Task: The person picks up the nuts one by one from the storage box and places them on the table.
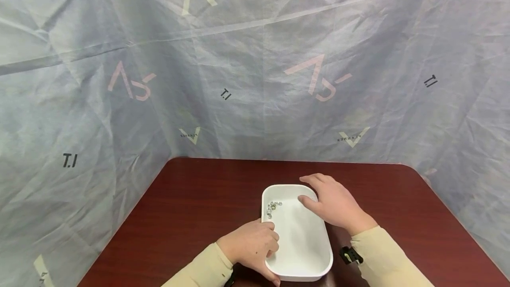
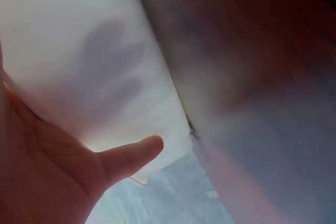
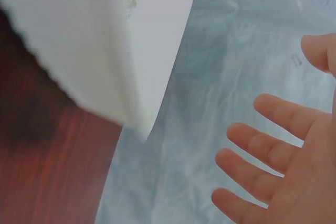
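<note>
A white rectangular tray (image 1: 296, 242) with rounded corners is at the near middle of the table. Inside it, along the left wall toward the far end, lies a cluster of several small shiny pieces (image 1: 269, 211), too small to identify. My left hand (image 1: 253, 245) grips the tray's near left side, fingers bent over the rim. The left wrist view shows the thumb (image 2: 131, 158) outside, and finger shadows show through the pale wall. My right hand (image 1: 332, 200) is spread over the far right rim, holding nothing. In the right wrist view its fingers (image 3: 265, 148) are apart from the tray.
The dark red-brown table (image 1: 191, 203) extends to both sides of the tray and behind it. A grey printed sheet (image 1: 247, 56) hangs behind the table and along its sides. A black wrist strap (image 1: 350, 256) is at the right sleeve.
</note>
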`<state>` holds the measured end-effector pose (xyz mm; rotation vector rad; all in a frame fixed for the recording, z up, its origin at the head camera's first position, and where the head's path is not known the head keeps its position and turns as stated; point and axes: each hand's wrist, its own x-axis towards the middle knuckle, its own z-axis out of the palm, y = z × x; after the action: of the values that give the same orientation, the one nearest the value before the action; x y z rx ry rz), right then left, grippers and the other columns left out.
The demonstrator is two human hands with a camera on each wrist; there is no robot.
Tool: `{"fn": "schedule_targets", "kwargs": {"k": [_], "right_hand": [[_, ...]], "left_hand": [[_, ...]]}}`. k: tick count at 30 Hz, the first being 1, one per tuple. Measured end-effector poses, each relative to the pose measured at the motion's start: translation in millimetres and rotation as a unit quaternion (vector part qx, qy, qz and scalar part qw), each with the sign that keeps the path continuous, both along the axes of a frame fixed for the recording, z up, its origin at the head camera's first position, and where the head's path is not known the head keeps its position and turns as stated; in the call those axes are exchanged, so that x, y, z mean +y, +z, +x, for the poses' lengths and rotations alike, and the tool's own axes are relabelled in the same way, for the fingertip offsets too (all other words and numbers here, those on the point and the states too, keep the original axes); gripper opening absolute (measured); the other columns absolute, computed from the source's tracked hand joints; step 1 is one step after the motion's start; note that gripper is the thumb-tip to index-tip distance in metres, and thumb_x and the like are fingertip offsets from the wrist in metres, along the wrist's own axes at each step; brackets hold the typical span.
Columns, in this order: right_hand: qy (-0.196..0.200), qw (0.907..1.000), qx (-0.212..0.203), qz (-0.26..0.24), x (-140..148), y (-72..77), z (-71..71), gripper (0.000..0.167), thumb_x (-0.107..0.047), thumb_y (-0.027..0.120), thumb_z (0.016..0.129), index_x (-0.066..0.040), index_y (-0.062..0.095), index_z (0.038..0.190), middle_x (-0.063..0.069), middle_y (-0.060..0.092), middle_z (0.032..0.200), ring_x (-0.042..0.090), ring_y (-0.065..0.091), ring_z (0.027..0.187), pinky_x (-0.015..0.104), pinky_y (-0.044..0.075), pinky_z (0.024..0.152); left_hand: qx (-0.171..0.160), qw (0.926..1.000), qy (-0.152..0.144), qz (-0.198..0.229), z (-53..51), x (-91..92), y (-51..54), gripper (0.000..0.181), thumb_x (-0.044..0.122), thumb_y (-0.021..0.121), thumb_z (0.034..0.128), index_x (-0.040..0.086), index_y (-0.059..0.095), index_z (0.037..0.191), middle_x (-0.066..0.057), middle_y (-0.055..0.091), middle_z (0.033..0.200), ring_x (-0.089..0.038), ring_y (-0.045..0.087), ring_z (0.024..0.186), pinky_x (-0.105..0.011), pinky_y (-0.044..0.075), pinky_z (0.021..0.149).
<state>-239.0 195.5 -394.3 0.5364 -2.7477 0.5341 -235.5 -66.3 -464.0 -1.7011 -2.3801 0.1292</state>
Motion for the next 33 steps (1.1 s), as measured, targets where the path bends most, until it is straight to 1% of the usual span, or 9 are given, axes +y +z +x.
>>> {"fn": "schedule_targets", "kwargs": {"k": [4,8,10,12,16,20,23,27,33], "right_hand": [[0.015,0.9996,-0.023,0.002,-22,4.6,-5.3,0.045,-0.044,0.065,0.094,-0.019,0.065,0.132,0.0,0.061,0.13,0.027,0.059,0.12,0.052,0.05,0.089],[0.035,0.9988,-0.031,0.016,-42,1.5,-15.8,0.035,-0.037,0.069,0.092,-0.021,0.068,0.123,-0.002,0.065,0.118,0.02,0.064,0.106,0.045,0.052,0.082],[0.043,0.9978,-0.041,0.031,-50,-3.8,-22.6,0.032,-0.035,0.069,0.091,-0.021,0.069,0.121,-0.002,0.066,0.112,0.018,0.065,0.099,0.041,0.052,0.077],[0.053,0.996,-0.057,0.043,-57,-9.3,-28.8,0.032,-0.032,0.07,0.09,-0.019,0.069,0.119,0.0,0.066,0.107,0.017,0.065,0.095,0.04,0.052,0.074],[0.075,0.9905,-0.088,0.075,-67,-23.1,-40.2,0.033,-0.026,0.069,0.087,-0.016,0.07,0.119,0.002,0.069,0.101,0.016,0.065,0.087,0.038,0.051,0.071],[0.096,0.9858,-0.105,0.089,-72,-36.7,-48.5,0.034,-0.017,0.068,0.083,-0.013,0.071,0.116,0.001,0.072,0.098,0.013,0.061,0.077,0.035,0.05,0.07],[0.093,0.9846,-0.114,0.094,-74,-46.0,-52.0,0.033,-0.014,0.068,0.082,-0.013,0.071,0.114,0.0,0.072,0.098,0.013,0.059,0.075,0.035,0.049,0.069],[0.073,0.9846,-0.125,0.098,-76,-56.4,-53.7,0.028,-0.011,0.071,0.083,-0.016,0.071,0.11,-0.003,0.07,0.096,0.013,0.057,0.075,0.036,0.048,0.068],[0.066,0.986,-0.119,0.097,-78,-64.5,-55.3,0.024,-0.009,0.072,0.083,-0.018,0.07,0.104,-0.005,0.069,0.092,0.014,0.053,0.072,0.035,0.046,0.066]], "left_hand": [[0.004,0.9999,-0.006,0.009,-0.6,-2.0,-1.0,0.064,0.088,0.061,0.0687,0.029,0.042,0.053,0.021,0.035,0.062,-0.003,0.033,0.065,-0.018,0.028,0.056],[0.004,0.9998,-0.005,0.016,-1.2,-5.4,-4.0,0.064,0.088,0.062,0.0684,0.03,0.041,0.053,0.022,0.035,0.062,-0.003,0.033,0.065,-0.018,0.029,0.057],[0.003,0.9998,-0.006,0.02,-1.4,-6.8,-5.1,0.064,0.088,0.062,0.0681,0.03,0.04,0.053,0.022,0.035,0.062,-0.003,0.033,0.066,-0.018,0.029,0.058],[0.005,0.9996,-0.008,0.025,-1.5,-7.3,-5.5,0.064,0.088,0.063,0.0675,0.03,0.04,0.053,0.022,0.035,0.062,-0.003,0.035,0.066,-0.018,0.03,0.059],[0.007,0.9994,-0.011,0.033,-1.4,-6.7,-5.1,0.064,0.088,0.064,0.0665,0.03,0.039,0.053,0.022,0.035,0.063,-0.003,0.037,0.069,-0.018,0.032,0.061],[0.009,0.9992,-0.013,0.037,-1.0,-5.0,-3.4,0.064,0.088,0.065,0.0657,0.03,0.039,0.054,0.021,0.035,0.064,-0.003,0.038,0.07,-0.018,0.032,0.062],[0.011,0.9991,-0.014,0.038,-0.7,-3.6,-2.5,0.064,0.088,0.065,0.0652,0.03,0.039,0.054,0.021,0.035,0.064,-0.003,0.039,0.07,-0.017,0.032,0.062],[0.017,0.9988,-0.017,0.042,-0.6,-2.2,-3.3,0.064,0.088,0.065,0.0648,0.031,0.039,0.054,0.021,0.034,0.063,-0.004,0.039,0.07,-0.017,0.032,0.062],[0.024,0.9986,-0.02,0.044,-1.0,-1.7,-5.2,0.064,0.088,0.065,0.0643,0.031,0.039,0.054,0.021,0.033,0.062,-0.004,0.038,0.069,-0.018,0.033,0.063]]}}
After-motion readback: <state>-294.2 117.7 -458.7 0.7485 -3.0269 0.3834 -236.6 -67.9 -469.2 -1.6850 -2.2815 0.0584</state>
